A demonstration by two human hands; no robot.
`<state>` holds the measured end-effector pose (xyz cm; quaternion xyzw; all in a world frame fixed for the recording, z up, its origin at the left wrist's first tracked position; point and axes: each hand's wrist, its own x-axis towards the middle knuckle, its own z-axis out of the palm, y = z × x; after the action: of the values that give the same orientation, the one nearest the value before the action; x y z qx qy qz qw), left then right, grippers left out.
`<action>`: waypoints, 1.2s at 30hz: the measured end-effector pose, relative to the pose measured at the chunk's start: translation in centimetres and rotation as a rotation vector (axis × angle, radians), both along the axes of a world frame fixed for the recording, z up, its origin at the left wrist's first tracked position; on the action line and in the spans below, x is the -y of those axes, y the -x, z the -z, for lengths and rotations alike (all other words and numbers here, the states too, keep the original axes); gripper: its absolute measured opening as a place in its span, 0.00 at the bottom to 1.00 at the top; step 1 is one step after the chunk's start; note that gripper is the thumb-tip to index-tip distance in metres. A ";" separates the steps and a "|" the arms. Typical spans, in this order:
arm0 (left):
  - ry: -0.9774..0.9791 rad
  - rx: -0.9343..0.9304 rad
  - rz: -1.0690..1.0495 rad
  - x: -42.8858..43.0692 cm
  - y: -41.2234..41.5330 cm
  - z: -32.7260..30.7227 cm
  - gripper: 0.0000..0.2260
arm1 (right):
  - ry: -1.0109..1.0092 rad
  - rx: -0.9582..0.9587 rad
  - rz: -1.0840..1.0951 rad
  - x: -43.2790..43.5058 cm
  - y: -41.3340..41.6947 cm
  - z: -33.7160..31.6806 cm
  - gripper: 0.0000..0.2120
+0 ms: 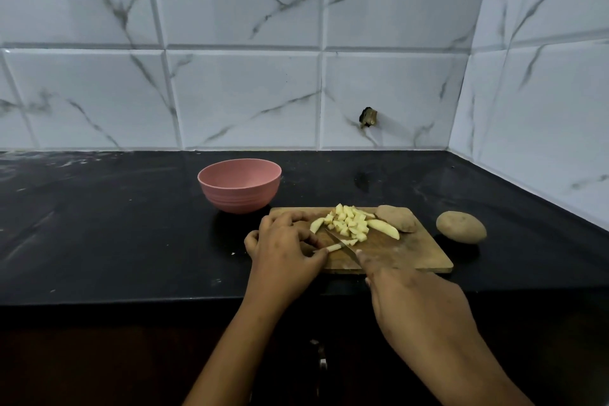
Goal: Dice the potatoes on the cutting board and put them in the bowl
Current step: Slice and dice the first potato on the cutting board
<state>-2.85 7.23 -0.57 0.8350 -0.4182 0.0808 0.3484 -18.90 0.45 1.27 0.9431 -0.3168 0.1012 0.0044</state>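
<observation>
While left hand pins potato strip, right hand lays knife across it.
Grips clamped on strip and knife; diced pieces heaped on board.

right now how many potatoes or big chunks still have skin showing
2: a whole potato on the counter right of the cutting board, and a skin-up chunk at the board's far right corner. The diced pile may hide others.

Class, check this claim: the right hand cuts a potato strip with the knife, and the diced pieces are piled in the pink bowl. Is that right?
Not quite. The head view shows the diced pieces piled on the cutting board, not in the pink bowl; the rest holds.
</observation>
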 end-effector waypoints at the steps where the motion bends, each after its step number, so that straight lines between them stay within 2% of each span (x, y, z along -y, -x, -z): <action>1: -0.001 0.001 0.002 -0.1 0.0 0.1 0.03 | 0.017 0.021 -0.010 0.0 0.1 -0.1 0.25; 5: 0.029 -0.014 0.024 -0.6 -0.1 0.1 0.03 | 0.006 0.118 -0.026 -0.6 1.3 -0.6 0.23; 9: 0.059 -0.032 0.013 -0.7 -0.1 0.3 0.03 | -0.039 0.048 -0.056 -1.2 1.6 -0.8 0.23; 14: 0.070 -0.050 -0.009 -0.7 -0.2 0.3 0.01 | -0.038 -0.040 -0.041 -1.3 0.1 0.2 0.31; 20: 0.094 -0.061 -0.023 -0.7 -0.1 0.3 0.01 | 0.018 0.015 -0.037 -0.6 -1.0 0.2 0.31; 25: 0.117 -0.062 -0.036 -0.7 -0.2 0.4 0.04 | -0.034 0.055 0.001 -1.1 0.4 -0.4 0.21; 30: 0.100 -0.051 -0.046 -0.6 -0.2 0.4 0.03 | -0.057 -0.031 -0.080 -1.7 0.3 -0.6 0.29; 36: 0.091 -0.068 -0.050 -0.8 0.0 0.1 0.01 | 0.007 -0.024 -0.091 -1.4 -0.7 -0.4 0.28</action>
<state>-2.87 7.98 -0.66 0.8307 -0.3810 0.0798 0.3980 -18.24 1.86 1.66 0.9576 -0.2734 0.0908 0.0071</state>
